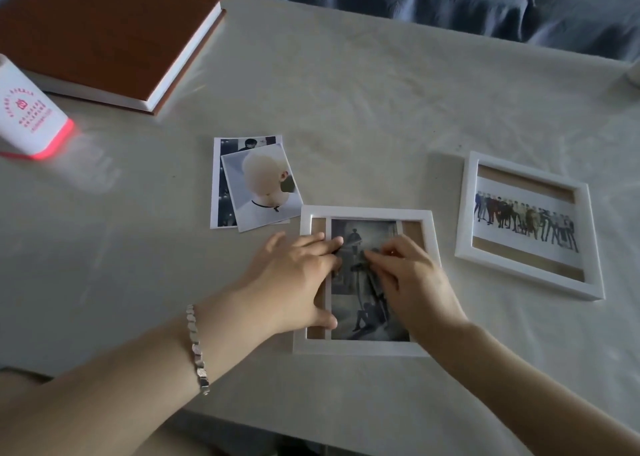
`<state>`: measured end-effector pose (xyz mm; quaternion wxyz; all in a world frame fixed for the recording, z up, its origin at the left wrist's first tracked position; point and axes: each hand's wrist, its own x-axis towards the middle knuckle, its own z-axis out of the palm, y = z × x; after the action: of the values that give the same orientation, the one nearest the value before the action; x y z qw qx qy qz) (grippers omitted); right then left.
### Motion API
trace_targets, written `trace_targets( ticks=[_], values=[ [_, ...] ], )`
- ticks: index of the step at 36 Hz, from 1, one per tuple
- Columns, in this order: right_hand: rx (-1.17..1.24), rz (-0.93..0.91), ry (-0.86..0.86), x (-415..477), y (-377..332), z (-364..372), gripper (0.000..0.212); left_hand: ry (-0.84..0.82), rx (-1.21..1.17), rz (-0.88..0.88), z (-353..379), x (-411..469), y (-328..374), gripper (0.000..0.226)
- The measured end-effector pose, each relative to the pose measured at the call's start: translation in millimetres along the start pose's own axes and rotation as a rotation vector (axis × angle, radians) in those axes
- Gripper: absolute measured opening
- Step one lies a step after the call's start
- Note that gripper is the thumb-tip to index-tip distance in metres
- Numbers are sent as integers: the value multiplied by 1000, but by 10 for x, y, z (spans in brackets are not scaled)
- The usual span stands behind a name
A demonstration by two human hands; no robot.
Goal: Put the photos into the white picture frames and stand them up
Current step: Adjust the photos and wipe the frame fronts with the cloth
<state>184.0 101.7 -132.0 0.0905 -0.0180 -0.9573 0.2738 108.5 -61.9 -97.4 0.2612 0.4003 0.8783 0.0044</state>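
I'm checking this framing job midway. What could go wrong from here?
1. The black-and-white photo is narrower than the opening of the near frame, with backing showing on either side. Under the left hand and right hand it could slide off-centre or smudge.
2. The loose photos beside that frame's corner might get knocked.

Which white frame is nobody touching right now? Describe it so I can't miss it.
On the pale cloth-covered table, look right of the right hand. A white rectangular picture frame lies flat there, untouched. Unlike the white frame under the left hand, it holds a wide colour photo of a row of standing people.
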Motion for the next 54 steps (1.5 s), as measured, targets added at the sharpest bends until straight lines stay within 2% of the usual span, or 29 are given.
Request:
trace_targets(
  ticks=[2, 7, 9, 13, 17, 19, 25, 30, 35, 40, 44, 48, 51, 54],
  values=[
    [6, -19, -34, -7, 27, -53, 20, -5, 4, -2, -7, 6, 6, 81],
    [-12, 180, 154, 161, 106, -47, 20, 6, 13, 4, -5, 1, -2, 80],
    [-12, 146, 173, 154, 30, 30, 17, 10, 7, 2, -2, 3, -2, 80],
    [54, 63, 48, 169, 1, 46, 15, 6, 5, 6, -10, 11, 1, 81],
    [49, 182, 173, 300, 57, 35, 16, 29, -6, 10, 6, -4, -5, 78],
    [19, 169, 200, 323, -4, 109, 14, 46, 0, 14, 8, -18, -6, 78],
    [30, 45, 120, 415, -105, 242, 11, 49, 26, -1, -19, -3, 15, 77],
    [13, -22, 59, 375, -25, 140, 17, 23, -7, -15, -29, -20, 17, 78],
    [-45, 76, 91, 294, 148, -68, 15, 5, -39, -20, -19, -14, 4, 79],
    [-118, 232, 55, 258, 253, -68, 23, 9, -40, -27, -24, -6, 10, 79],
    [-101, 273, 44, 141, 195, -69, 23, 33, -29, -18, -20, -2, 15, 77],
    [-123, 167, -52, -167, 72, -142, 12, 42, -22, -6, -16, -3, 12, 78],
    [-118, 112, -84, -307, 86, -192, 19, 47, -15, 6, -9, -12, 7, 80],
    [-117, 149, -80, -186, 122, -211, 20, 33, -28, 9, -8, -26, 6, 80]
  ],
)
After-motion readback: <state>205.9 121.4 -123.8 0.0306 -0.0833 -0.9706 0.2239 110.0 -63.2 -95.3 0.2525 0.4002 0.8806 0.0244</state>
